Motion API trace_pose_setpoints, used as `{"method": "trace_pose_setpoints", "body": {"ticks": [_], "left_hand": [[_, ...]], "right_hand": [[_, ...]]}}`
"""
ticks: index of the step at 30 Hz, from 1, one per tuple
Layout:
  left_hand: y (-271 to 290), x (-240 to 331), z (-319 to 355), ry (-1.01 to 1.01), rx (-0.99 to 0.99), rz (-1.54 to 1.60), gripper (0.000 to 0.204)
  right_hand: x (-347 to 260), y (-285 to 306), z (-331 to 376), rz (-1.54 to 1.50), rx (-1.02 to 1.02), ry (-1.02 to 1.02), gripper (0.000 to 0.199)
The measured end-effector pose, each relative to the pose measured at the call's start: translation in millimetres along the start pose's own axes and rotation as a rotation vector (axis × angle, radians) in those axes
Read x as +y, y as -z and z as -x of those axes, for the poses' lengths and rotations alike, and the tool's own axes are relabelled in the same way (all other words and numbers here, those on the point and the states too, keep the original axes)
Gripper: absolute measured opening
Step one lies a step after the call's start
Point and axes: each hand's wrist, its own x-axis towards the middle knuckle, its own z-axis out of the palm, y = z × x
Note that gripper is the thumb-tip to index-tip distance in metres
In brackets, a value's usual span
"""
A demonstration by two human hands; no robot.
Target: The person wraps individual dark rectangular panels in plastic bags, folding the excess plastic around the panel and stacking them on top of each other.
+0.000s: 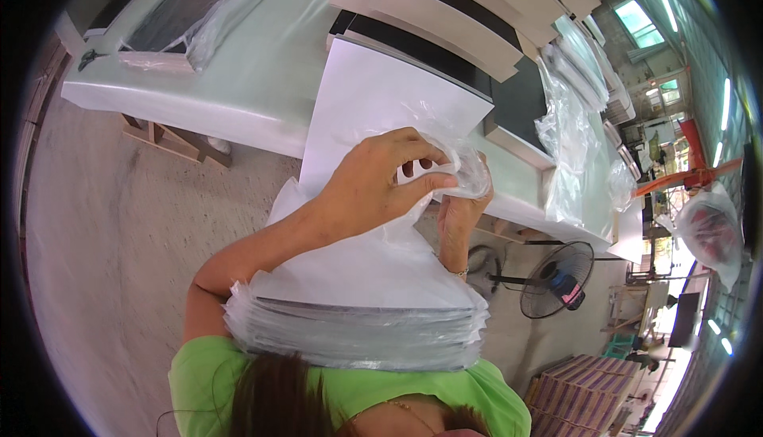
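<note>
My left hand (373, 173) pinches the bunched edge of a clear plastic bag (475, 173) between thumb and fingers. Close beside it, my right hand (459, 218) is closed on the same plastic, its fingers partly hidden behind the folds. Just beyond both hands lies a flat white board (381, 87), reaching from the dark stacked boards over the table's near edge. Against my body rests a thick stack of plastic-wrapped sheets (362, 330). The bag spreads down from my hands toward this stack; where it ends I cannot tell.
Dark and cream boards (445, 19) are piled on the plastic-covered table (238, 99). Wrapped packs (568, 143) lie to the right, another wrapped board (195, 23) and scissors (91, 58) far left. A standing fan (556, 279) and a striped stack (584, 397) are at right.
</note>
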Motion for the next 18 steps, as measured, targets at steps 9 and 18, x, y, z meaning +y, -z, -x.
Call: {"method": "trace_pose_setpoints", "body": {"ticks": [9,18], "left_hand": [[7.9,-22.4,-2.9,0.163,-0.003,0.284,0.016],[-6.3,-27.6,-4.5,0.325,-0.082,0.627,0.019]], "right_hand": [[2.9,0.4,4.8,0.036,-0.041,-0.097,0.034],[-29.4,-27.1,-1.4,0.130,-0.148,0.034,0.035]]}}
